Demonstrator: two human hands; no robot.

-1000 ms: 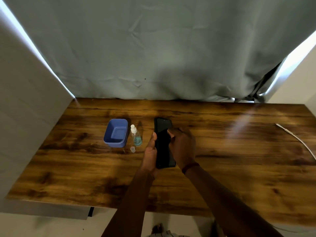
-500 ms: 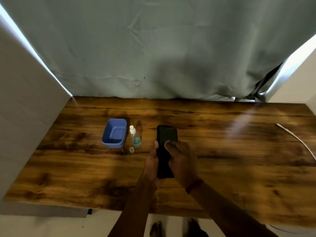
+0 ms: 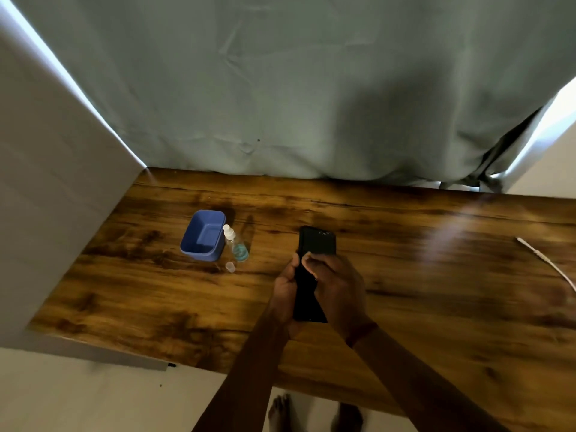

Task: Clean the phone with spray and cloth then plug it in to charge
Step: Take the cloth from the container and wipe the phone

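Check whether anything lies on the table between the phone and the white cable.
Nothing visible does. The left hand and right hand hold the phone; only bare table lies between it and the white cable to its right. The blue tub and spray bottle stand off to its left.

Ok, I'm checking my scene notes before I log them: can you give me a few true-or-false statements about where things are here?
1. Both the left hand and the right hand hold the phone. True.
2. The spray bottle lies inside the blue container. False: it stands on the table beside the container.
3. The white cable is plugged into the phone. False: it lies far right on the table, apart from the phone.
4. A small clear cap sits on the table near the bottle. True.
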